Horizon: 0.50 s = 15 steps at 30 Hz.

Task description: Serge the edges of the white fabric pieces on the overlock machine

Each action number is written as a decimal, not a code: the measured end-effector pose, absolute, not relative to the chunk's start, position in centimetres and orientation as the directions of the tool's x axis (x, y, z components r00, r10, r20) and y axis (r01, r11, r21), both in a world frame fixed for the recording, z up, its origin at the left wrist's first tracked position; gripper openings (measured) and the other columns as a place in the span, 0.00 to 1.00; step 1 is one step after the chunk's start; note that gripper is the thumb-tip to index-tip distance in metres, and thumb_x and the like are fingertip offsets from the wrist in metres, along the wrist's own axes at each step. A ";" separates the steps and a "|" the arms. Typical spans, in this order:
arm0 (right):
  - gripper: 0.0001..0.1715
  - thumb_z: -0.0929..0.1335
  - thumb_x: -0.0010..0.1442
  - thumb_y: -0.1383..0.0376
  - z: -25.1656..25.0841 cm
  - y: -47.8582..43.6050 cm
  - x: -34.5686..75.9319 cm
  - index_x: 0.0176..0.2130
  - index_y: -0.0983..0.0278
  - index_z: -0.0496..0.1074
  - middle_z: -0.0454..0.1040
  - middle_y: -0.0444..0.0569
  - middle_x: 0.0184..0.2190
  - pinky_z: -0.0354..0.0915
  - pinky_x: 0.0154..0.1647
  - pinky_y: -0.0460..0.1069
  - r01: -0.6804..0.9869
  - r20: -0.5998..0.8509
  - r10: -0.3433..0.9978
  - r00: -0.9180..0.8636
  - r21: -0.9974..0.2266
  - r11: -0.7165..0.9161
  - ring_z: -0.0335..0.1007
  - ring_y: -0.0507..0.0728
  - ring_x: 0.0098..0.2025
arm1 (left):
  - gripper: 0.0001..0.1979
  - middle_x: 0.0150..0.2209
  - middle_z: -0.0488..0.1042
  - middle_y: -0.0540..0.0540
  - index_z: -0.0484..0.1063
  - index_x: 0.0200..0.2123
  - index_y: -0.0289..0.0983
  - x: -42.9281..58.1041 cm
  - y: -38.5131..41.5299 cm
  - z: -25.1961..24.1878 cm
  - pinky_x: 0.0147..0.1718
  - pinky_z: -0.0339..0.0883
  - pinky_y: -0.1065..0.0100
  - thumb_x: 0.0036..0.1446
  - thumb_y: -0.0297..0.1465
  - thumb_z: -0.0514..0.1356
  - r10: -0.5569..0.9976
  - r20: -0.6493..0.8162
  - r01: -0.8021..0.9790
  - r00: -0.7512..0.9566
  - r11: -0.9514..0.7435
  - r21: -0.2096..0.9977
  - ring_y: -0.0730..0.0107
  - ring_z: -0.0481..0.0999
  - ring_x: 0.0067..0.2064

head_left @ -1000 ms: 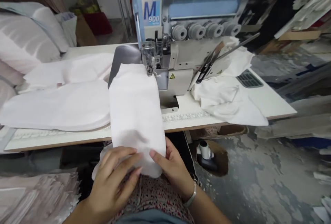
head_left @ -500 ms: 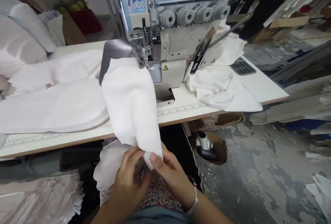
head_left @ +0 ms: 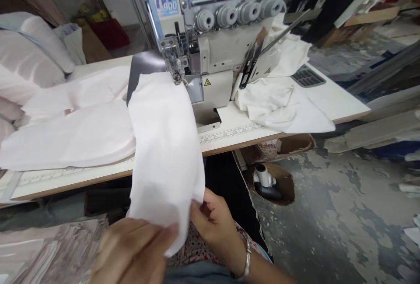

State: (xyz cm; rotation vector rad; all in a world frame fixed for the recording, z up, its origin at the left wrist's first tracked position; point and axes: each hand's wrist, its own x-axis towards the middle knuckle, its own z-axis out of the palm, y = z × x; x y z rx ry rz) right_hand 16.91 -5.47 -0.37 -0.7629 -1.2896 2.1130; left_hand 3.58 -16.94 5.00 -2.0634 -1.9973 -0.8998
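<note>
A white fabric piece (head_left: 164,144) runs from under the presser foot of a sewing machine (head_left: 219,47) down over the table's front edge to my lap. My right hand (head_left: 215,227) pinches its right edge between thumb and fingers. At the lower left, my left hand (head_left: 134,249), smeared by motion, has its thumb and fingers closed on the fabric's lower end. The cloth lies fairly flat between the machine and both hands.
Stacked white pieces (head_left: 68,135) cover the table's left side, with a tied bundle (head_left: 29,52) behind. Crumpled white cloth (head_left: 272,100) and black-handled tweezers (head_left: 251,63) are at the machine's right. Below stands a carton (head_left: 285,183) with a cone; folded fabric (head_left: 36,253) lies lower left.
My left hand has moved left and down, spreading the fabric's lower end wider. The right hand stays at the right edge. The view has shifted slightly.
</note>
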 end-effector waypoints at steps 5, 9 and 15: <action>0.12 0.66 0.61 0.68 1.4 -6.2 16.9 0.43 0.63 0.76 0.69 0.42 0.26 0.63 0.37 0.48 -0.203 -0.121 0.722 -0.681 -0.916 -0.346 0.61 0.52 0.28 | 0.28 0.38 0.68 0.43 0.60 0.63 0.37 3.9 -15.6 1.3 0.41 0.63 0.63 0.60 0.17 0.54 0.903 0.426 0.931 0.054 -0.199 0.305 0.64 0.68 0.40; 0.13 0.66 0.61 0.67 1.7 -6.3 17.5 0.45 0.62 0.76 0.75 0.45 0.33 0.64 0.41 0.48 -0.277 -0.151 0.685 -0.713 -0.837 -0.472 0.67 0.53 0.35 | 0.29 0.38 0.64 0.44 0.59 0.63 0.40 4.5 -15.6 0.3 0.40 0.62 0.63 0.60 0.18 0.53 0.903 0.429 0.918 0.035 -0.198 0.343 0.65 0.65 0.39; 0.12 0.70 0.60 0.61 0.8 -5.1 17.8 0.45 0.60 0.76 0.76 0.42 0.31 0.63 0.37 0.44 -0.223 -0.221 0.523 -0.823 -0.722 -0.655 0.68 0.50 0.32 | 0.18 0.39 0.63 0.43 0.70 0.56 0.43 5.3 -16.5 1.8 0.40 0.63 0.61 0.64 0.33 0.53 0.938 0.312 0.800 -0.148 -0.072 0.595 0.62 0.65 0.41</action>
